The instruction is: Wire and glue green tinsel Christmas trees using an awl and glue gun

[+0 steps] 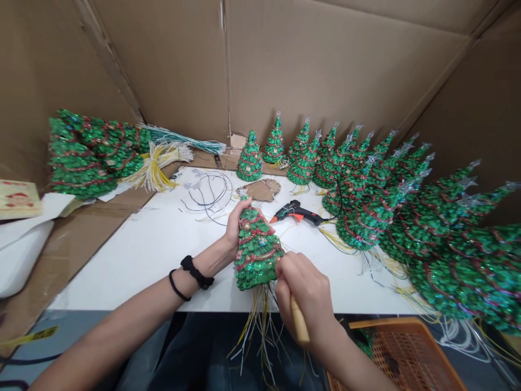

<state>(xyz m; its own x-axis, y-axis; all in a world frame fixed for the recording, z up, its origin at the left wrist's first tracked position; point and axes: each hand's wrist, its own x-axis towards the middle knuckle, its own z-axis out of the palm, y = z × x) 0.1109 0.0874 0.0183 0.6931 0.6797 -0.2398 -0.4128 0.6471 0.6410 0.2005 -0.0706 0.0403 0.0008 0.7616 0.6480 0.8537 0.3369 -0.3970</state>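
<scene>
My left hand (235, 225) is wrapped around the upper side of a small green glittery Christmas tree (259, 252) with red garlands, tilted over the table's front edge. Yellow and white wires (260, 320) hang from its base. In my right hand (303, 288) is a tool with a wooden handle (300, 320), its handle pointing down towards me. The working end of that tool is hidden by my fingers at the tree's lower right side. Beyond the tree lies a black and orange glue gun (297, 212), its orange nozzle pointing left.
Many finished-looking trees (366, 217) with clear stars crowd the right side. More trees (93, 155) lie at the left beside wire bundles (157, 168). Loose dark wire (209, 193) and a cardboard scrap (260, 190) lie on the white table (134, 260). An orange basket (407, 347) stands below right.
</scene>
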